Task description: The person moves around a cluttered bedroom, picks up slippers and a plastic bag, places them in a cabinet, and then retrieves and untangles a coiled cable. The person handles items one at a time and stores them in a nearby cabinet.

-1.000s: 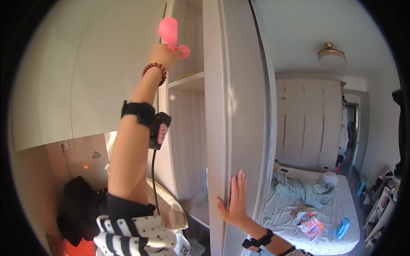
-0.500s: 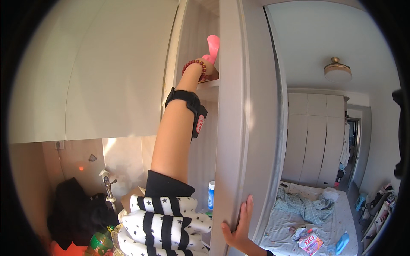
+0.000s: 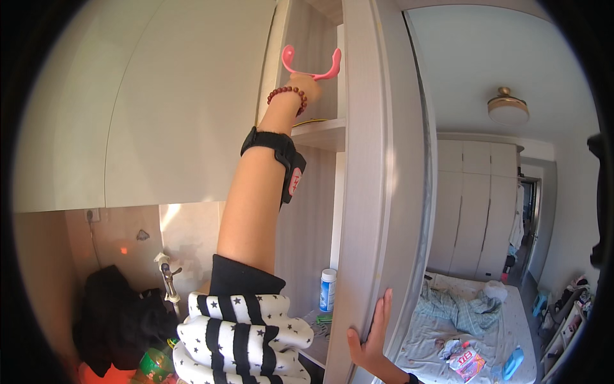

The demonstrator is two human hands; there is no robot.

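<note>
My left hand [image 3: 306, 88], at the end of a raised arm, is closed round a pink U-shaped plastic thing [image 3: 329, 72] with broad, rounded ends that curve upward. The fingers are mostly hidden behind the back of the hand. It is up in an open cabinet compartment, above a pale shelf [image 3: 320, 136]. A yellowish, thin-edged thing [image 3: 310, 121] lies on that shelf, partly covered by my wrist. Lower right, my right hand [image 3: 372, 339] rests with fingers stretched against the upright cabinet side panel [image 3: 364, 192], holding nothing.
A closed cupboard [image 3: 185, 115] fills the upper left. Below it are a tap [image 3: 169, 281], a black cloth heap [image 3: 121, 320] and a green bottle [image 3: 155, 365]. A white-and-blue bottle [image 3: 327, 289] stands on a lower shelf. Beyond the panel is a bed [image 3: 441, 333] with bedding.
My left hand has lifted the pink thing and drawn it leftward, so both its curved ends now show. The view has shifted slightly; my right hand stays on the panel.
</note>
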